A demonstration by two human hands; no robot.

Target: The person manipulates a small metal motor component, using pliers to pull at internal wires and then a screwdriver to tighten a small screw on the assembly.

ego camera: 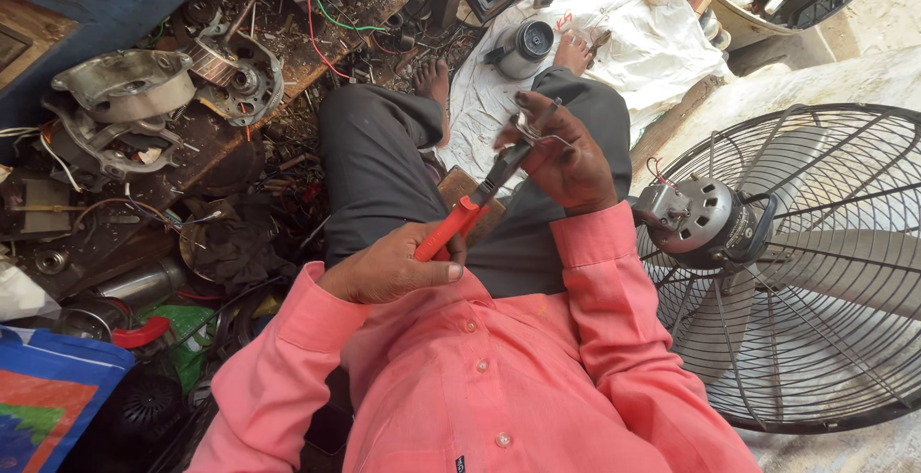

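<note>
My left hand (389, 268) grips the orange handles of a pair of pliers (472, 206), held over my lap. The dark jaws of the pliers reach up to a small bent metal clip (533, 129) that my right hand (564, 154) pinches between its fingers. Both hands sit close together above my dark trousers, with pink shirt sleeves running down to the frame's bottom.
A large fan (815, 271) with a wire guard and a bare grey motor (698, 217) lies at my right. Dismantled motor housings (129, 84), wires and scrap cover the floor on the left. A white cloth (614, 22) with a small metal pot (526, 46) lies beyond my feet.
</note>
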